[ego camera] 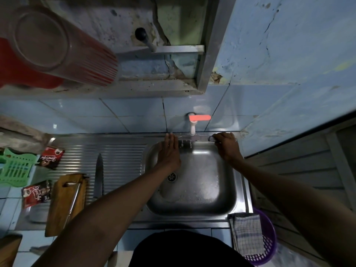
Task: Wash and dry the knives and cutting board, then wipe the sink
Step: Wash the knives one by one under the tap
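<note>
Looks like rinse stage imo. Left hand (pixel 169 153) flat, fingers straight, over sink (pixel 227 201); right hand (pixel 225 144) curled round something shiny at back rim, can't tell what. Knife (pixel 98 176) & cutting board (pixel 65 203) on drainer, need drying next w/ cloth (pixel 246 234).

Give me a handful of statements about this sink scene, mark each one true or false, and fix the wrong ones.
1. The left hand lies flat with straight fingers over the stainless steel sink basin. True.
2. The long steel knife lies inside the basin. False: it lies on the ribbed drainboard.
3. The checked dish cloth hangs at the sink's near right corner. True.
4. The wooden cutting board stands upright against the wall. False: it lies by the drainboard.
5. The right hand grips a sponge. False: its fingers are curled at the basin's back rim beside a metal ring.
</note>
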